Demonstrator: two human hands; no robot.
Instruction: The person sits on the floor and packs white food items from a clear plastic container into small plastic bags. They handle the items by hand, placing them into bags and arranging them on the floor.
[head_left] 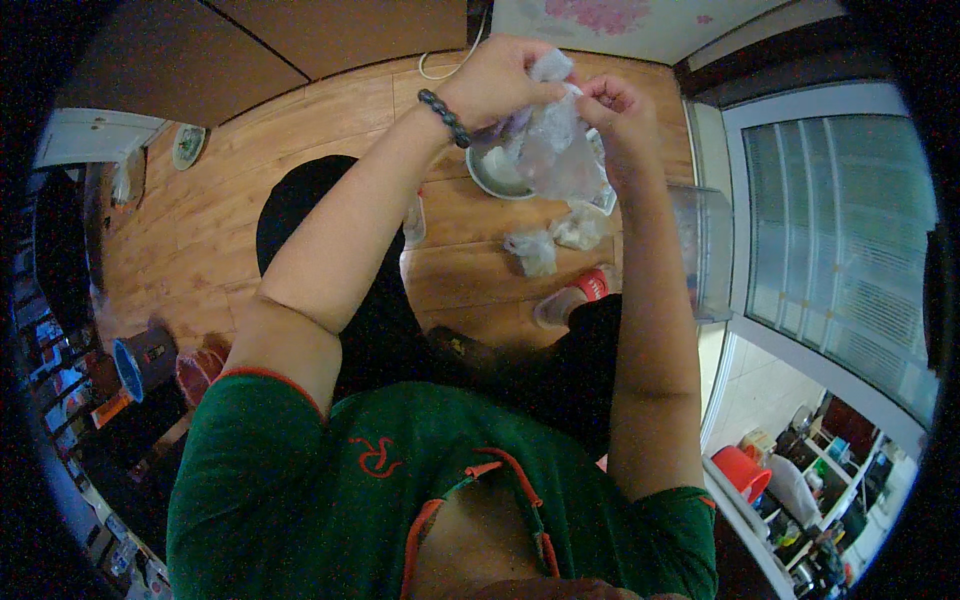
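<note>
My left hand [515,78], with a dark beaded bracelet [444,117] at the wrist, pinches the upper edge of a thin clear plastic bag [562,150]. My right hand [622,122] grips the same edge on the other side with thumb and fingertips. Between them the bag hangs down, crumpled at the top. Partly behind it, a pale round basin [503,188] rests on the wooden floor with whitish stuff inside that I cannot make out. Two crumpled plastic bags, one clear [531,251] and one whitish [580,228], lie on the floor just nearer to me.
Near my feet is a clear shoe with a red strap [592,285]. A clear plastic box [705,250] stands by the sliding door [830,220] on the right. Brown cabinet fronts [340,35] line the far side. A small plate [188,147] lies far left.
</note>
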